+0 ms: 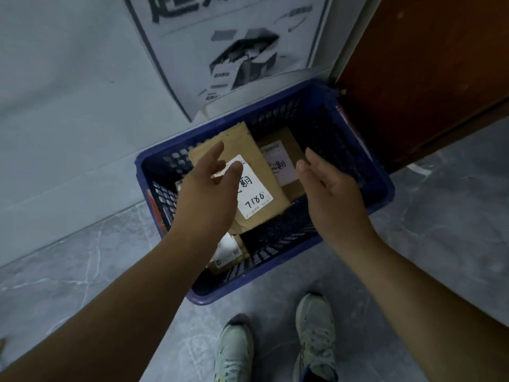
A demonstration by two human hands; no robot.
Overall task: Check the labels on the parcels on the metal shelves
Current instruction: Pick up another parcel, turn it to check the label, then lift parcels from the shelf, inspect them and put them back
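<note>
A blue plastic crate stands on the floor against the wall and holds several brown cardboard parcels. The top parcel lies tilted and bears a white label with handwritten digits. A second parcel with its own white label lies behind it on the right. A third parcel sits low at the crate's near side. My left hand hovers over the top parcel with fingers relaxed and holds nothing. My right hand hangs above the crate's right half, fingers straight, also holding nothing.
A printed paper notice is stuck on the grey wall above the crate. A dark red-brown door stands at the right. My two pale sneakers rest on the grey marbled floor just in front of the crate.
</note>
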